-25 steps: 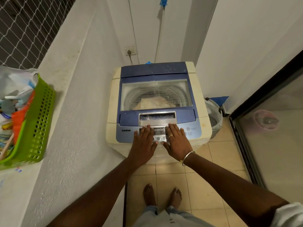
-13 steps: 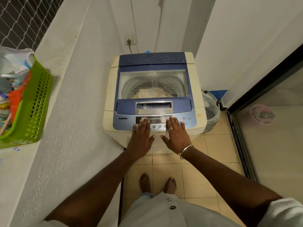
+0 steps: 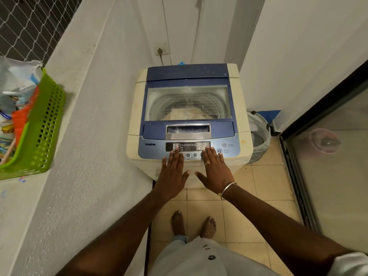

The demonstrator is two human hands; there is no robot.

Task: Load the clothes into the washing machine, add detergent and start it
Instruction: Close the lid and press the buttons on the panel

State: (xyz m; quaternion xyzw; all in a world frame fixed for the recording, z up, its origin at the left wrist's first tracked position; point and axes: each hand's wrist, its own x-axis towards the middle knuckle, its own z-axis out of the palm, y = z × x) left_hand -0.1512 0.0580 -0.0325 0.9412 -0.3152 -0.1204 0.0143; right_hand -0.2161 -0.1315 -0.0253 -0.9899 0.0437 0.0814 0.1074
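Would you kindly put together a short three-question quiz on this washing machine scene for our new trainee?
1. True or false: the washing machine has its lid closed.
2. The left hand and right hand at the control panel are: A flat with straight fingers; B clenched into fists; C crossed over each other.
3. Which hand lies nearer the START/PAUSE button?
Key: 1 true; 2 A; 3 the right hand.
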